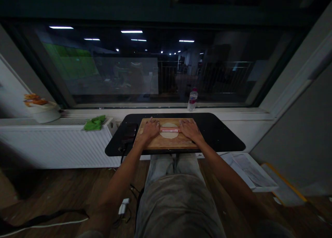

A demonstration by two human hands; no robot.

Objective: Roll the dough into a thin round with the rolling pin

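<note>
A round, flat sheet of pale dough [169, 135] lies on a wooden board [155, 142]. Across its middle runs a rolling pin [169, 130] with a printed reddish-white band. My left hand [151, 128] holds the pin's left end, and my right hand [189, 129] is on the right end. Both ends of the pin are hidden under the hands. The board rests on a small black table [216, 134] in front of my lap.
A dark phone-like object [131, 131] and a cable lie left of the board. Behind the table, a water bottle [192, 100] stands on the windowsill. A green cloth [94, 123] lies on the radiator [64, 144]. A white tray [250, 170] sits at lower right.
</note>
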